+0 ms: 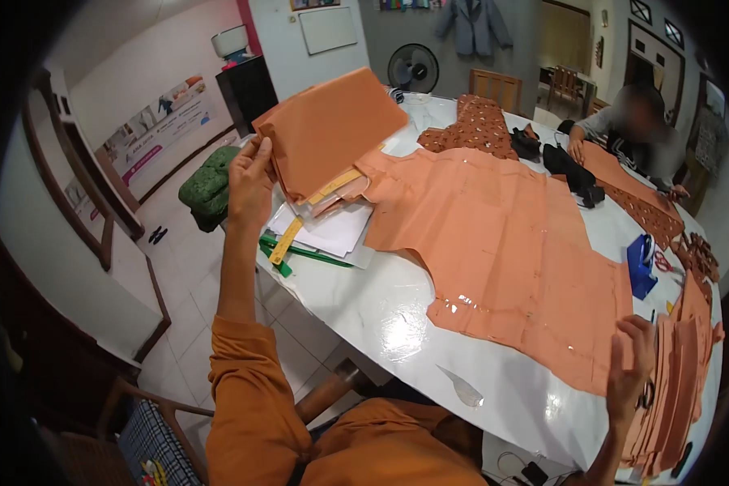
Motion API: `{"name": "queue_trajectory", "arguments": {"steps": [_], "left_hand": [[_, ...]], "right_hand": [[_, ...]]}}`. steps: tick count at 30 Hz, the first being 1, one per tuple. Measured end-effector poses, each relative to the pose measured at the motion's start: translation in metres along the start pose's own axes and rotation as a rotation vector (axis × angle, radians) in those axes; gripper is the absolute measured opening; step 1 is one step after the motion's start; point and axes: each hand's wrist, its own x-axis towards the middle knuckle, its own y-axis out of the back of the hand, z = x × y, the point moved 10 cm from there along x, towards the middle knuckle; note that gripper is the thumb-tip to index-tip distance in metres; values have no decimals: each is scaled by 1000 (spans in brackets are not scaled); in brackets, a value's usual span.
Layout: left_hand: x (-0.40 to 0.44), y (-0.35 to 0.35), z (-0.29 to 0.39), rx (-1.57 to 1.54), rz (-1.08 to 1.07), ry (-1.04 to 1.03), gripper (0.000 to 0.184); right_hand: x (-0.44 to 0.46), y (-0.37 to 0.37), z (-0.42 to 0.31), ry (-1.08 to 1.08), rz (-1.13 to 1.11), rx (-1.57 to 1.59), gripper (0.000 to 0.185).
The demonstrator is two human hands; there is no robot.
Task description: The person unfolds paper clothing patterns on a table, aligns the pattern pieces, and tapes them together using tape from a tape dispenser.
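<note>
Head view: our left grip (pixel 249 172) is closed on the near edge of some folded orange material (pixel 336 130), raised at the left side of the desk (pixel 356 296), by white papers (pixel 332 231) and a yellow measuring strip (pixel 287 241). Our right grip (pixel 633 356) has its fingers parted and loosely curled, with nothing visible in it, near the corner of a spread orange piece (pixel 502 243) and beside stacked orange strips (pixel 674 389); we cannot tell whether it touches either

Fabric (pixel 502 243) lies right of papers (pixel 324 231), perhaps overlapping.
</note>
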Motion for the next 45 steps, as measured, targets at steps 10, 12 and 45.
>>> {"name": "queue_trajectory", "arguments": {"steps": [10, 12, 45], "left_hand": [[-225, -230, 25, 456, -608, -679, 11], [-261, -254, 15, 430, -706, -723, 13], [-291, -159, -128, 394, -527, 358, 46]], "right_hand": [[-65, -114, -49, -648, -314, 1407, 66], [-67, -114, -30, -730, -146, 1491, 69], [-106, -101, -2, -292, -158, -205, 45]]}}
